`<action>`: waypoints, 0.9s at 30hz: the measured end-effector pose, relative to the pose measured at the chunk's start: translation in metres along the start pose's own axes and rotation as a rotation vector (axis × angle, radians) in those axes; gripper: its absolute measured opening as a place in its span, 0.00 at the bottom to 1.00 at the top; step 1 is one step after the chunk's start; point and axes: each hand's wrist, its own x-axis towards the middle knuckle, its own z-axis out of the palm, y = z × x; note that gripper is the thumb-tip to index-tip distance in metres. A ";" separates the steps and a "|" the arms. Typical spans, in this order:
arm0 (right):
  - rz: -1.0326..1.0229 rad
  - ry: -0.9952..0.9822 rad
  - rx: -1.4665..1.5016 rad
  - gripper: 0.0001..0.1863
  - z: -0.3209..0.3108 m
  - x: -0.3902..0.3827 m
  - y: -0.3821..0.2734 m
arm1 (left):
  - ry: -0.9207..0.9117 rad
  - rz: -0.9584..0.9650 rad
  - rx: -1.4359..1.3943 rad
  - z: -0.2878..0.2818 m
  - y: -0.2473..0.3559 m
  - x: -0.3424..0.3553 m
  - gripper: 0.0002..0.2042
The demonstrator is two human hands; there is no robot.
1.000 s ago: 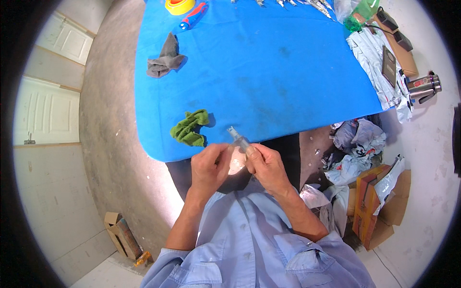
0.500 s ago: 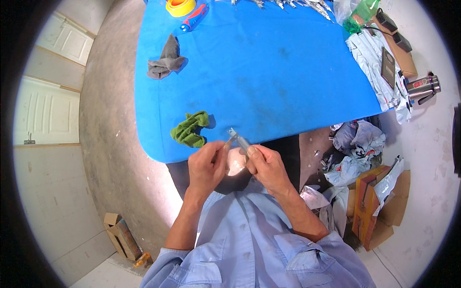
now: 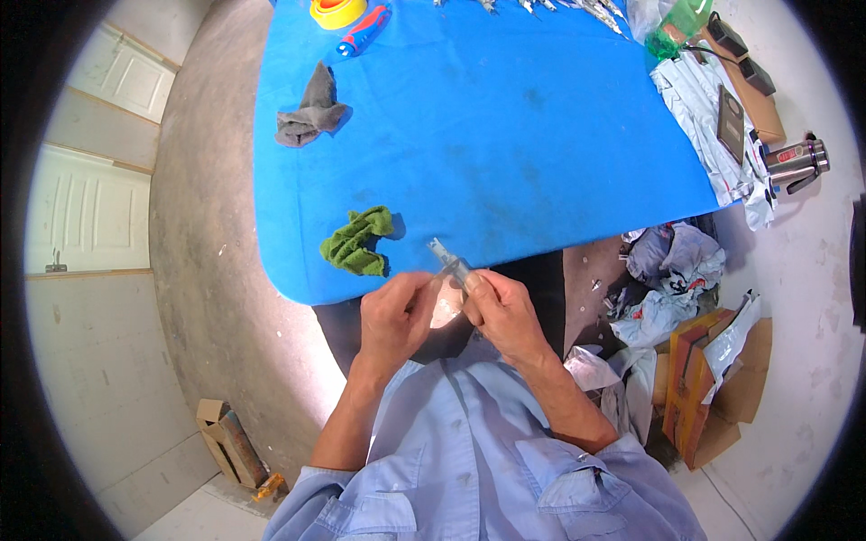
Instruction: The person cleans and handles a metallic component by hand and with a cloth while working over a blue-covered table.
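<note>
My right hand [image 3: 507,311] grips a slim grey metal-looking piece with a forked, narrow tip [image 3: 444,254], held slantwise just off the table's near edge. My left hand [image 3: 393,311] is closed in a pinch beside it, fingertips close to its shaft. Something thin seems to run from those fingertips to the piece, too small to name. Beyond my left hand lies a crumpled green cloth [image 3: 359,243] on the blue-covered table [image 3: 487,144]. A grey cloth [image 3: 314,110] rests farther back.
At the far left sit a yellow tape roll [image 3: 339,11] and a red-and-blue screwdriver-like tool [image 3: 363,32]. Several metallic pieces [image 3: 591,11] line the far edge. Plastic bags [image 3: 699,117] and a steel flask [image 3: 796,162] are at right. Below stands an open carton [image 3: 695,388].
My left hand has shifted slightly right and down, from near the forked tip to lower along the grey piece. My right hand has stayed almost in place.
</note>
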 end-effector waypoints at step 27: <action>-0.024 0.016 -0.017 0.17 0.002 0.000 0.000 | 0.022 -0.047 0.010 0.001 0.001 0.004 0.04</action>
